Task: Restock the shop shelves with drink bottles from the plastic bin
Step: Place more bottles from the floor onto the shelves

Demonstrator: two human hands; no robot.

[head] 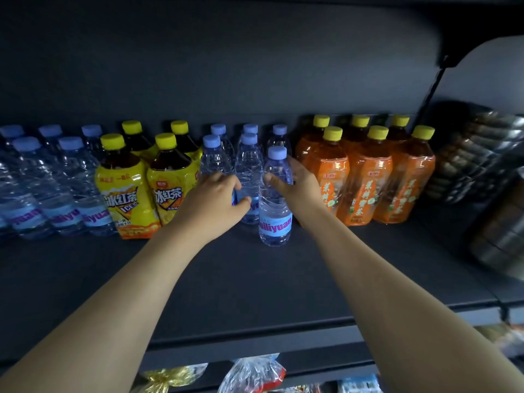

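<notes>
**Blue-capped water bottle (274,217) stands on the dark shelf (255,279)**

The right grip (297,185) holds this bottle up near its shoulder. The thumb lies on the front and the fingers wrap round the back. The bottle is upright, with its bottom on the shelf. It stands a bit in front of the other water bottles, in the gap between the yellow tea bottles (127,194) and the orange tea bottles (368,182).

The left grip (211,201) is just beside it, to the left. Its fingers are curled and its thumb lies on the front of the middle water bottle (249,165). I cannot tell if it really holds that bottle or only touches it.

More water bottles (56,188) with blue caps stand in rows at the far left of the shelf. The tea bottles all have yellow caps. The yellow ones touch the side of the water row, and the orange ones stand close on the right.

Shiny snack bags (252,375) peek out from under the shelf's front edge.
</notes>
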